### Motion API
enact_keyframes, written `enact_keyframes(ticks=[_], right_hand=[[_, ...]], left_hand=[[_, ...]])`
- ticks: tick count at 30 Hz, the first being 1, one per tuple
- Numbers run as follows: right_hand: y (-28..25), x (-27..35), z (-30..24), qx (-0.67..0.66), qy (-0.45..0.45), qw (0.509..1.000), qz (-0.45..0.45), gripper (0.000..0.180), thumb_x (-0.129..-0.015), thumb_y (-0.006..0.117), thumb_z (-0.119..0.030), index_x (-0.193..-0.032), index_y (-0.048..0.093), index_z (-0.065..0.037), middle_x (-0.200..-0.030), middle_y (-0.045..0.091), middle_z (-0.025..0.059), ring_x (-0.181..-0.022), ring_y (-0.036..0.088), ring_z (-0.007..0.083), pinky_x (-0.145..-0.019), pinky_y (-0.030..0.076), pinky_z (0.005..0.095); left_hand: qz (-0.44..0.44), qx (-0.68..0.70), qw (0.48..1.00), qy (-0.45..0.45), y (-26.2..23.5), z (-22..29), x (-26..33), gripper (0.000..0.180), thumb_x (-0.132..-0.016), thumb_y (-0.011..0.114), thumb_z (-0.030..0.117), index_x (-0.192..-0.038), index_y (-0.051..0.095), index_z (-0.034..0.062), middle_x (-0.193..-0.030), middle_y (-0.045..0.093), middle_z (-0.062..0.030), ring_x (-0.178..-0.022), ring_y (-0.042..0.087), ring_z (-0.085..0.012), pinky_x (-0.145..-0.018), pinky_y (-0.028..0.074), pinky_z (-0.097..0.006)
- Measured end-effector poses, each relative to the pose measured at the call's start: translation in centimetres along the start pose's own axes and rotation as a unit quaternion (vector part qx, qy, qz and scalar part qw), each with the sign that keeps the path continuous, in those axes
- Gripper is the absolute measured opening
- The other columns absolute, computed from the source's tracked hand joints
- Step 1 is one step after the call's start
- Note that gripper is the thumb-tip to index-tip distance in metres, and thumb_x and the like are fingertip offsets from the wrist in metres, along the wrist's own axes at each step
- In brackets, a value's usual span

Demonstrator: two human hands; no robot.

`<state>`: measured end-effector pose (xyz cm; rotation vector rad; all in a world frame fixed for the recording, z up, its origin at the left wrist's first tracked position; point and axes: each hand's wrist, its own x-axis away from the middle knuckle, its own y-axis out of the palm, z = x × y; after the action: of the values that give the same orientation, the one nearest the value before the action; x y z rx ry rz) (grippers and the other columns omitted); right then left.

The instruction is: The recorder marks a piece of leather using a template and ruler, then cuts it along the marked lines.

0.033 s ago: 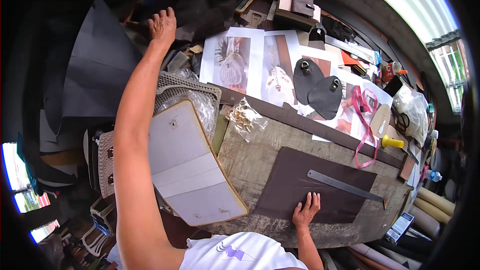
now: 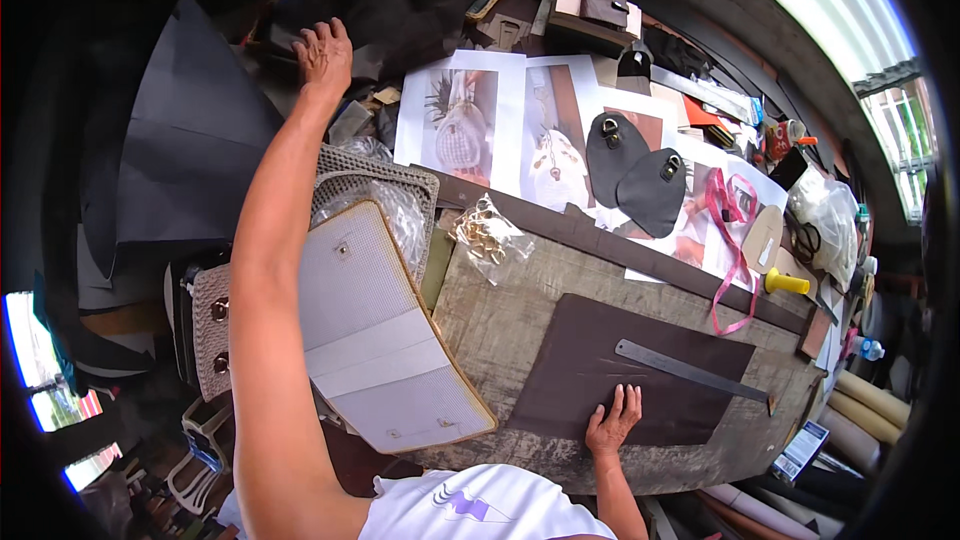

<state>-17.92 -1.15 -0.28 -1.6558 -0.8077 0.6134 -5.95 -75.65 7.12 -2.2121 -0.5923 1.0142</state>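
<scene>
My left hand (image 2: 325,57) reaches far out at the upper left, fingers spread, beside a pile of dark, leather-like sheets (image 2: 425,20). Nothing shows in its grasp, and I cannot tell whether the fingertips touch the pile. Close to my body, my right hand (image 2: 613,420) lies flat on a dark brown sheet (image 2: 560,370). Just beyond those fingers, a metal ruler (image 2: 690,371) rests slantwise across the sheet. Thin pale lines mark the brown surface between hand and ruler.
Under my left arm lies an opened grey panel (image 2: 375,310) with tan edging. A clear bag of gold-coloured hardware (image 2: 490,240), printed photos (image 2: 460,130), two black leather pieces (image 2: 650,190), pink ribbon (image 2: 735,260) and a yellow-handled tool (image 2: 787,283) lie on the worktable (image 2: 480,330).
The fingers of my left hand have spread slightly. My right hand, the brown sheet and the ruler have stayed in place.
</scene>
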Motion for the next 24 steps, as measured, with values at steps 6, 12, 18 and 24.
enact_keyframes(ticks=[6,12,18,24], right_hand=[[0.2,-0.4,0.2,0.01,0.008,1.0,-0.006,0.055,-0.09,0.053,-0.021,-0.14,0.042,-0.003,-0.141,0.039,0.0208,-0.134,0.035,0.0437,-0.107,0.031,0.0546],[0.2,-0.5,0.2,0.01,0.008,1.0,0.0,0.055,-0.09,0.053,-0.022,-0.14,0.042,-0.003,-0.14,0.039,0.0203,-0.134,0.035,0.0433,-0.106,0.031,0.0541],[0.2,-0.3,0.3,0.001,0.006,1.0,0.015,0.056,-0.088,0.055,-0.021,-0.14,0.043,-0.004,-0.14,0.04,0.02,-0.134,0.035,0.0418,-0.108,0.03,0.0525],[-0.4,-0.2,-0.2,-0.022,0.007,0.999,0.033,0.057,-0.086,0.06,-0.019,-0.139,0.045,-0.006,-0.141,0.041,0.017,-0.137,0.034,0.0374,-0.111,0.027,0.0485]], left_hand=[[-0.093,0.23,0.964,0.098,4.8,7.1,2.1,0.063,-0.075,0.066,0.007,-0.134,0.045,0.0019,-0.125,0.052,-0.0192,-0.115,0.051,-0.0365,-0.095,0.044,-0.044],[-0.376,0.238,0.893,-0.067,5.9,4.6,-0.5,0.072,-0.075,0.063,0.013,-0.142,0.039,0.0003,-0.126,0.058,-0.0232,-0.122,0.051,-0.0382,-0.106,0.032,-0.047],[-0.244,0.445,0.861,0.023,2.2,2.7,0.3,0.049,-0.079,0.062,0.023,-0.119,0.06,-0.0044,-0.116,0.064,-0.0226,-0.112,0.059,-0.0365,-0.095,0.044,-0.039],[-0.205,0.562,0.8,0.051,-20.3,0.5,0.5,0.032,-0.086,0.064,0.015,-0.108,0.059,-0.0074,-0.097,0.067,-0.0213,-0.087,0.067,-0.0214,-0.077,0.05,-0.032]])
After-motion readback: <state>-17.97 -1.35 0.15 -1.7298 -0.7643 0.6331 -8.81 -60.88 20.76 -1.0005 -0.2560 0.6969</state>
